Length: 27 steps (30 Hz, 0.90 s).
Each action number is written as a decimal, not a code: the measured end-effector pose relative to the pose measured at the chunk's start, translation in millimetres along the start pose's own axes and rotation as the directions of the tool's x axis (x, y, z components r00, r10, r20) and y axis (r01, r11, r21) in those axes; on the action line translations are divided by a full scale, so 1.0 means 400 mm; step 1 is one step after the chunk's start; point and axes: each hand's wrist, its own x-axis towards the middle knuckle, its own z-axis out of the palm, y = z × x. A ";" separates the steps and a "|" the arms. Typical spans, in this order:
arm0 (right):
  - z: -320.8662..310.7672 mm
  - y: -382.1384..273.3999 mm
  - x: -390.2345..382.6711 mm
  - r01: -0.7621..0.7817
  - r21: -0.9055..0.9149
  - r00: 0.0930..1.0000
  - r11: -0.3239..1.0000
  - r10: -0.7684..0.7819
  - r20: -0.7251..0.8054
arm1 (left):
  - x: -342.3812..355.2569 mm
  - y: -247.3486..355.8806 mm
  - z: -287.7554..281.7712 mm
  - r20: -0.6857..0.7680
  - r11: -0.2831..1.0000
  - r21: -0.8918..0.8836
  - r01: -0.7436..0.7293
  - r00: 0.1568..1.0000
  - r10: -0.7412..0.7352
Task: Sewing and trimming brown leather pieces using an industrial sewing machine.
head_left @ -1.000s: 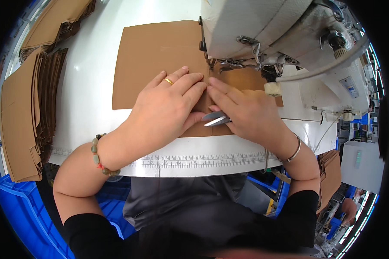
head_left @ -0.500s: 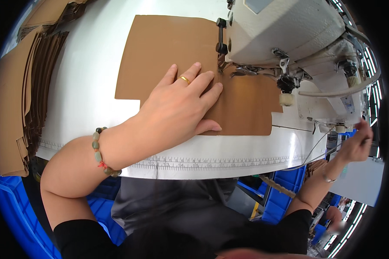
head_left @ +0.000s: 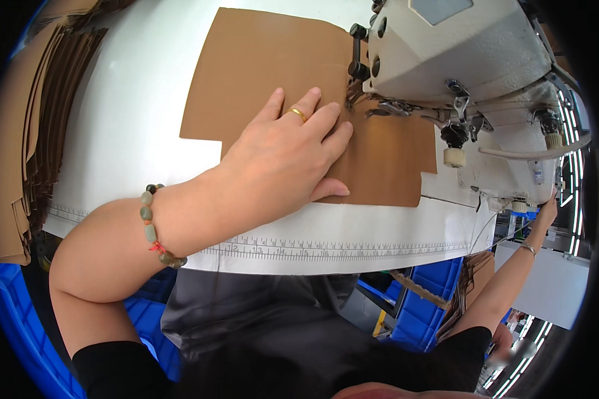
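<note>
A flat brown panel [head_left: 266, 60] of leather-like sheet, notched at its lower corners, lies on the white worktable under the head of a white sewing machine [head_left: 459, 60]. My left hand [head_left: 293, 146] rests flat on the panel with its fingers spread, left of the presser foot and needle area [head_left: 353, 100]. A crease or seam line runs down the panel beside my fingertips. Far to the right, my right hand [head_left: 547, 209] reaches up at the machine's right end; its fingers are too small and partly hidden to read.
A stack of brown panels [head_left: 20, 146] stands along the table's left side. A printed ruler strip [head_left: 299, 251] follows the near edge. Blue crates [head_left: 419, 309] sit below the table, with more brown pieces [head_left: 469, 286] at the right. A person's hand [head_left: 502, 339] shows at lower right.
My right hand has moved up and away, to the machine's right end. The view has shifted slightly; my left hand stays flat on the panel, which sits much the same under the machine.
</note>
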 end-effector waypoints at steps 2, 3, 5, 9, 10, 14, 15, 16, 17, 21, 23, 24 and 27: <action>-0.009 -0.004 0.001 0.011 -0.114 0.999 0.993 -0.015 -0.033 | -0.001 0.000 0.002 -0.001 1.000 0.008 0.002 1.000 -0.002; -0.011 -0.008 0.002 0.016 -0.168 0.998 0.986 -0.025 -0.049 | -0.001 0.000 0.002 -0.003 1.000 0.023 0.005 1.000 -0.004; -0.015 -0.011 -0.007 0.000 -0.152 0.998 0.988 -0.010 -0.065 | -0.003 0.000 0.001 -0.005 1.000 0.023 0.005 1.000 -0.005; -0.019 -0.013 -0.056 0.086 -0.098 0.987 0.991 -0.098 -0.128 | -0.002 0.000 0.004 -0.013 0.999 0.033 -0.001 1.000 0.002; -0.011 -0.023 -0.077 0.088 -0.094 0.988 0.992 -0.099 -0.121 | -0.001 0.001 0.003 -0.009 0.999 0.036 0.006 1.000 -0.006; 0.012 -0.068 -0.148 -0.072 0.035 0.989 0.997 0.076 -0.127 | 0.000 0.000 0.007 -0.004 0.999 0.050 0.002 1.000 -0.002; 0.017 -0.076 -0.159 -0.090 0.101 0.980 0.991 0.106 -0.166 | -0.002 -0.001 0.008 -0.009 0.999 0.051 -0.002 1.000 0.002; 0.017 -0.085 -0.167 -0.111 0.115 0.977 0.987 0.130 -0.170 | -0.003 -0.001 0.010 -0.009 0.999 0.049 0.005 1.000 -0.005; 0.020 -0.094 -0.175 -0.107 0.114 0.978 0.988 0.125 -0.164 | -0.004 -0.002 0.011 -0.023 0.999 0.048 0.000 1.000 0.001; 0.021 -0.119 -0.208 -0.056 0.161 0.987 0.985 0.079 -0.143 | -0.002 -0.006 0.016 -0.032 0.999 0.043 -0.007 0.999 0.008; 0.035 -0.140 -0.228 -0.025 0.201 0.987 0.979 0.057 -0.153 | -0.002 -0.010 0.023 -0.091 0.998 0.053 -0.026 0.995 0.031; 0.033 -0.138 -0.226 -0.023 0.200 0.987 0.980 0.054 -0.153 | -0.001 -0.011 0.023 -0.155 0.997 0.063 -0.053 0.986 0.062; 0.029 -0.122 -0.217 -0.022 0.218 0.986 0.976 0.057 -0.159 | -0.002 -0.011 0.025 -0.154 0.996 0.064 -0.055 0.986 0.064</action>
